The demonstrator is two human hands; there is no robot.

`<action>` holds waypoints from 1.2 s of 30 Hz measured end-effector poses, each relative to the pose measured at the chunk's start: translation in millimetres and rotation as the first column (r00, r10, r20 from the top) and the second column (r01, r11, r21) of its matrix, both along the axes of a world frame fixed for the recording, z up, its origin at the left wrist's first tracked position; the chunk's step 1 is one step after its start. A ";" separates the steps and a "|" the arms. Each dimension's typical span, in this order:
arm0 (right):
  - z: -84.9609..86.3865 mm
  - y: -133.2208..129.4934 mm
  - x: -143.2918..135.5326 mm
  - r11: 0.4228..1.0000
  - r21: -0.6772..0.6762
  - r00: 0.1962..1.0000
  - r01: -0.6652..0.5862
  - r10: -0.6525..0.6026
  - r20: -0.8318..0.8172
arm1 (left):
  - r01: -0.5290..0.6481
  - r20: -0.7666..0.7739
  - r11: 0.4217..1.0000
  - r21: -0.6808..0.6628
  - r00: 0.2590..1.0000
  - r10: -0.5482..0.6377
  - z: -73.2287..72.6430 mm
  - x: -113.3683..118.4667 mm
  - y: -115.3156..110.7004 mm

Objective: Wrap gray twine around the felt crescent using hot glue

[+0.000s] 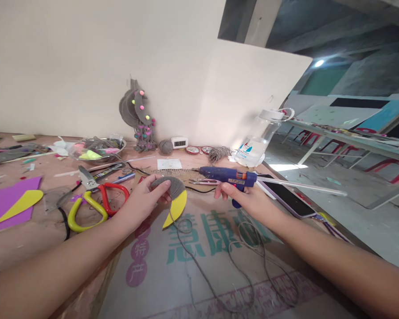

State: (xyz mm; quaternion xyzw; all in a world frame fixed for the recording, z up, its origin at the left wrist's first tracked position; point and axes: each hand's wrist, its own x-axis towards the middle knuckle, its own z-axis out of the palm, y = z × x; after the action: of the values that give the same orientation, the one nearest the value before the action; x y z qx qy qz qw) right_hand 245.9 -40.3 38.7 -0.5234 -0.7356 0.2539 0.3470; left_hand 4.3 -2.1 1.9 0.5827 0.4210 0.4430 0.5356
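Observation:
My left hand (153,191) pinches a yellow crescent (175,209) by its upper part, which is covered in grey yarn; the lower tip shows bare yellow. From the crescent a loose grey yarn strand (206,270) trails down in loops over the printed board (146,292). My right hand (241,195) is wrapped around the handle of a blue hot glue gun (224,174). The gun's nozzle points left towards the crescent, apart from it, and a long clear glue stick (306,184) sticks out of its back.
Scissors (93,199) with red and yellow-green handles lie left, near purple foam (13,201). Behind are a bowl of scraps (119,145), a yarn ornament (136,115), a yarn ball (165,146) and a small clock (179,142). A water bottle (257,137) and phone (287,195) stand and lie right.

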 end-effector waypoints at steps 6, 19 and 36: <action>22.6 29.8 -7.0 1.000 -0.014 1.000 -0.010 0.010 -0.014 | -0.009 -0.006 1.000 0.005 1.000 0.009 -3.6 0.3 1.3; -14.1 170.6 -46.6 0.991 0.022 0.981 0.129 -0.131 0.146 | 0.008 0.038 1.000 0.003 0.999 -0.008 -4.7 1.7 4.4; 4.7 -3.8 -49.0 0.856 -0.466 0.944 -0.222 0.070 -0.321 | -0.080 0.178 0.997 -0.012 0.981 0.081 -4.2 -0.2 2.8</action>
State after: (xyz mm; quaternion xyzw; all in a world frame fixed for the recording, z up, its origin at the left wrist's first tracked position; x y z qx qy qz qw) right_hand 196.9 -44.1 43.5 -0.4932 -0.6239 0.5349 0.2853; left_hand 4.1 0.7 -2.3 0.5219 0.3955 0.5140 0.5541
